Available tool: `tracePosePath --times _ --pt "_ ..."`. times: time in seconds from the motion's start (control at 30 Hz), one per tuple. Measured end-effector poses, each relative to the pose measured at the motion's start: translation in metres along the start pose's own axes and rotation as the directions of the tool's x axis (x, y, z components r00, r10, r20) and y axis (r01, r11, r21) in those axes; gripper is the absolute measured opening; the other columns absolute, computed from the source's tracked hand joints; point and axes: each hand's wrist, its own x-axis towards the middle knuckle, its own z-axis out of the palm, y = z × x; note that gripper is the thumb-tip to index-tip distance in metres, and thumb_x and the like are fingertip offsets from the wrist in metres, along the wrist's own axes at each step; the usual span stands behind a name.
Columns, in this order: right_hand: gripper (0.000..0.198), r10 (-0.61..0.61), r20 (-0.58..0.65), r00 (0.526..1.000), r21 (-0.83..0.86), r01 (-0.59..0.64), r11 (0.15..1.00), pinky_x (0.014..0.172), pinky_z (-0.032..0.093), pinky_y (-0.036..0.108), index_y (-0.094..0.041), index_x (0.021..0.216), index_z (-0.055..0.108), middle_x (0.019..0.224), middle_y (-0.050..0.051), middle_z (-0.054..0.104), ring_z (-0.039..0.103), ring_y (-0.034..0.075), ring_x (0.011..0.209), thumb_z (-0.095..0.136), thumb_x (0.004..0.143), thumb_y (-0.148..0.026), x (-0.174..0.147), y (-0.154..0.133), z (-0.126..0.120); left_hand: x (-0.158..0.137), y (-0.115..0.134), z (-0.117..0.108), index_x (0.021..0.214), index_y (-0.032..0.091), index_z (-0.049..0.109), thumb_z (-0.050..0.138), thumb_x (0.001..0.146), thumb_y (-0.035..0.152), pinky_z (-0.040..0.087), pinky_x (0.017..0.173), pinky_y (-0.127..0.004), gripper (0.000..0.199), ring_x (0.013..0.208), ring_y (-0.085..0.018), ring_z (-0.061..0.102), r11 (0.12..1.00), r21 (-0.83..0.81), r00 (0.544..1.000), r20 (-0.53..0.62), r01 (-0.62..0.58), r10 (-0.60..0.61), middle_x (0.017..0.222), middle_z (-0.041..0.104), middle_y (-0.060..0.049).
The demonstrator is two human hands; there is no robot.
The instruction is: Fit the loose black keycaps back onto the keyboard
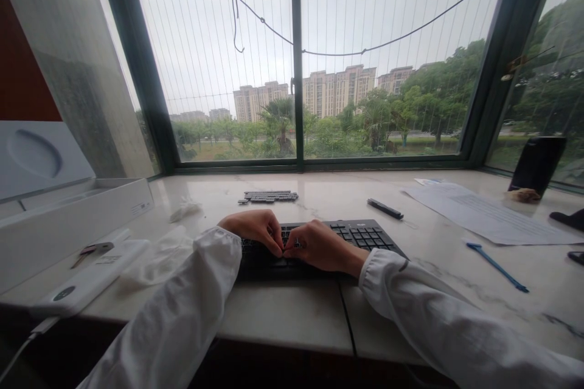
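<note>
A black keyboard (pixel 365 236) lies near the front edge of the marble-patterned sill, partly covered by both hands. My left hand (pixel 258 228) reaches over its left half, thumb and fingers closed in a pinch pointing down at the keys. From the other side my right hand (pixel 319 244) meets it, also pinched, with the fingertips almost touching the left ones. Whatever is between the fingertips is too small and hidden to make out. Behind the keyboard, small dark grey pieces (pixel 270 196) that look like keycaps lie in tight rows.
On the left are a white open box (pixel 68 225), crumpled tissue (pixel 159 258), and a white device (pixel 91 276) with a cable and keys on it. To the right lie a black slim object (pixel 385 209), papers (pixel 488 213), a blue stick-like tool (pixel 497 267) and an upright dark object (pixel 538 167).
</note>
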Motion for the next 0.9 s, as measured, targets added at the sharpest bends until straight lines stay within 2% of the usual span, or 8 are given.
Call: tracePosePath --times 0.23,0.4,0.6,0.73,0.9 --pt "0.014 0.004 0.019 1.0 0.009 -0.004 1.0 0.058 0.035 0.02 -0.023 0.087 0.077 0.067 0.001 0.07 0.061 0.011 0.06 0.067 0.081 -0.032 0.0 0.001 0.001 0.001 -0.003 0.0 0.079 0.02 0.077 0.078 0.062 0.052 0.038 0.066 -0.023 0.037 0.073 -0.015 0.06 0.999 -0.039 1.0 0.003 0.02 -0.019 0.075 0.072 0.0" --pt "0.017 -0.012 0.031 0.999 0.014 0.011 1.0 0.059 0.036 0.02 -0.021 0.085 0.077 0.067 0.002 0.071 0.063 0.012 0.062 0.066 0.082 -0.033 0.001 0.001 0.0 0.008 -0.006 0.003 0.077 0.018 0.073 0.081 0.058 0.05 0.035 0.063 -0.023 0.038 0.07 -0.013 0.055 0.997 -0.041 0.998 0.03 0.065 -0.064 0.069 0.066 0.003" --pt "0.012 -0.02 0.051 0.998 0.037 0.019 0.999 0.056 0.035 0.019 -0.021 0.082 0.077 0.067 0.0 0.071 0.059 0.011 0.059 0.067 0.081 -0.028 0.003 0.0 -0.002 0.014 -0.002 0.001 0.074 0.018 0.065 0.08 0.058 0.044 0.03 0.058 -0.023 0.034 0.064 -0.011 0.047 0.993 0.006 0.99 0.082 0.115 -0.115 0.064 0.057 0.006" --pt "0.012 -0.033 0.055 0.998 0.067 0.03 0.997 0.06 0.037 0.019 -0.021 0.084 0.077 0.072 0.0 0.073 0.062 0.01 0.061 0.066 0.081 -0.027 0.003 0.0 -0.002 0.016 0.003 -0.001 0.074 0.018 0.065 0.08 0.058 0.039 0.03 0.06 -0.024 0.03 0.064 -0.01 0.046 0.985 0.067 0.981 0.106 0.157 -0.163 0.064 0.056 0.007" --pt "0.013 -0.013 0.072 0.997 0.032 0.011 0.999 0.06 0.038 0.019 -0.022 0.085 0.076 0.074 0.001 0.074 0.064 0.012 0.064 0.066 0.082 -0.03 0.003 -0.001 -0.002 0.016 0.007 -0.003 0.076 0.02 0.067 0.081 0.057 0.044 0.031 0.061 -0.024 0.033 0.066 -0.011 0.049 0.976 0.132 0.978 0.092 0.175 -0.187 0.064 0.057 0.008"
